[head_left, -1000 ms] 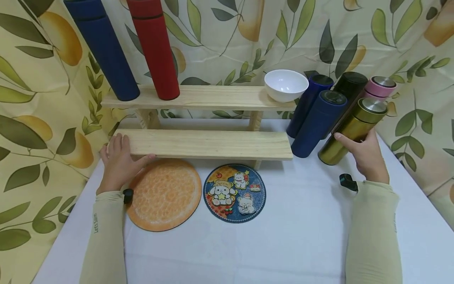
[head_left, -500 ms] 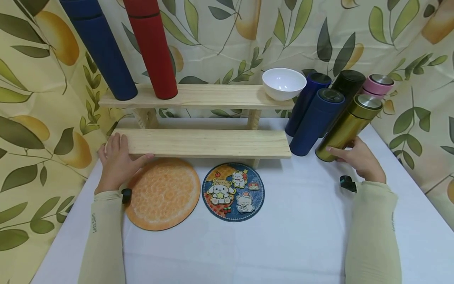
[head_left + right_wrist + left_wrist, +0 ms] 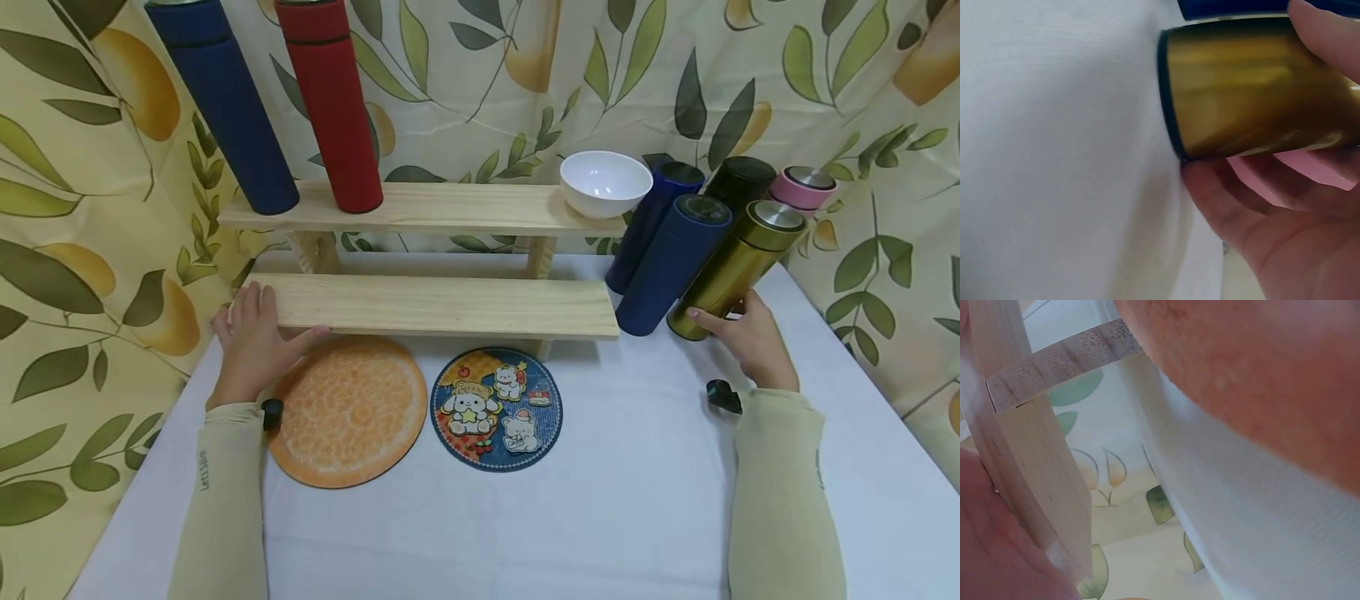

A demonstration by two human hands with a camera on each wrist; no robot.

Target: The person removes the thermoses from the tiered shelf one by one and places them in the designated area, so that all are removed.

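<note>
Right hand (image 3: 750, 342): closed round the gold flask (image 3: 727, 271) – body is gripped low, near the base, thumb on one side, fingers on the other.
Gold flask: held over the right part of the white cloth (image 3: 615, 508), just beside the navy flask (image 3: 671, 267), in front of the black flask (image 3: 742, 179) and pink flask (image 3: 801, 190); contact between base and cloth cannot be told.
Left hand (image 3: 253, 354): laid on the left end of the lower shelf (image 3: 442, 304), thumb spread away from the fingers along the front edge.
Upper shelf (image 3: 465, 207): white bowl (image 3: 606, 187) placed at right, red flask (image 3: 333, 117) and tall blue flask (image 3: 232, 117) stood at left.
</note>
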